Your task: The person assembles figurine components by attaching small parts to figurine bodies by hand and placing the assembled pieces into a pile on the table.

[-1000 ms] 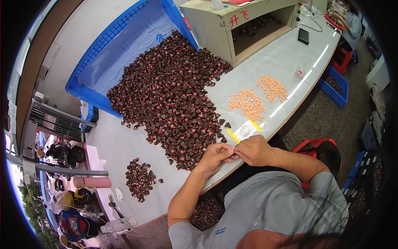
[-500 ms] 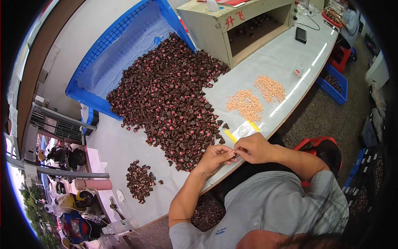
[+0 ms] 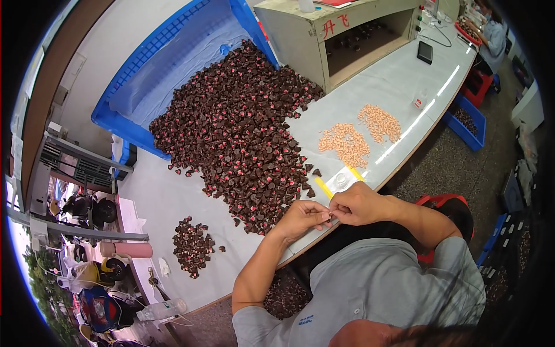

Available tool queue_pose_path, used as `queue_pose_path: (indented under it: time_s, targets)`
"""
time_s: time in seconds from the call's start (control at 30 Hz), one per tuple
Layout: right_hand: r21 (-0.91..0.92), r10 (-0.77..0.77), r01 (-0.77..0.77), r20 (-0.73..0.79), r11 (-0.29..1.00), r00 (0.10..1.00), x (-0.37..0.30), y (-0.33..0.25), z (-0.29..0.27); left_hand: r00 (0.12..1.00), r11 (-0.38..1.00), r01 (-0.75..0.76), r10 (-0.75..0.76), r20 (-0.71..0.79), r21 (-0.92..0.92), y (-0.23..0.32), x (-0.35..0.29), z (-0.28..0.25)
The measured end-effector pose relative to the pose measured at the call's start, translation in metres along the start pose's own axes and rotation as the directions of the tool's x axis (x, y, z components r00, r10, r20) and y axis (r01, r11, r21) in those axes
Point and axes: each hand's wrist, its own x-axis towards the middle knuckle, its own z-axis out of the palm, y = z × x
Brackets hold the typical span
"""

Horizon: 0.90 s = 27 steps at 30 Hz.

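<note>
My left hand (image 3: 304, 220) and my right hand (image 3: 355, 205) meet at the table's near edge, fingertips pinched together. Whatever sits between them is too small to make out. Just beyond the fingers, a small clear round dish (image 3: 341, 180) rests on a white patch between two yellow tape strips (image 3: 323, 187). Farther off lie two spreads of tiny tan pieces, a nearer one (image 3: 346, 146) and a farther one (image 3: 379, 123). A large heap of dark brown pieces with pinkish-red spots (image 3: 237, 139) spreads to the left of my hands. A single dark piece (image 3: 316, 172) lies near the dish.
A blue crate (image 3: 159, 55) lies tipped behind the heap. At left is a smaller pile of dark pieces (image 3: 192, 247). A greenish-grey open-fronted box (image 3: 295, 43) stands at the back, near a black device (image 3: 425, 52). Another person (image 3: 493, 39) sits at far right.
The view has shifted slightly. Both hands stay pinched together at the same spot by the table edge, with only slight finger movement.
</note>
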Motion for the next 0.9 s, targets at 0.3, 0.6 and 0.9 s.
queue_pose_path:
  time_s: [0.3, 0.6, 0.9]
  targets:
    - [-0.546, 0.003, 0.038, 0.073, 0.837, 0.997, 0.021, 0.008, -0.051, 0.996, 0.998, -0.025, 0.020, -0.091, -0.052, -0.001, -0.001, 0.003]
    - [-0.644, 0.050, 0.069, 0.164, 0.762, 0.985, 0.028, 0.014, -0.046, 0.997, 0.999, -0.022, 0.019, -0.073, -0.037, -0.001, -0.001, 0.002]
    - [-0.208, -0.016, 0.014, -0.009, 0.978, 1.000, 0.020, -0.008, -0.032, 0.995, 0.991, -0.072, 0.064, -0.074, -0.112, -0.006, 0.000, -0.002]
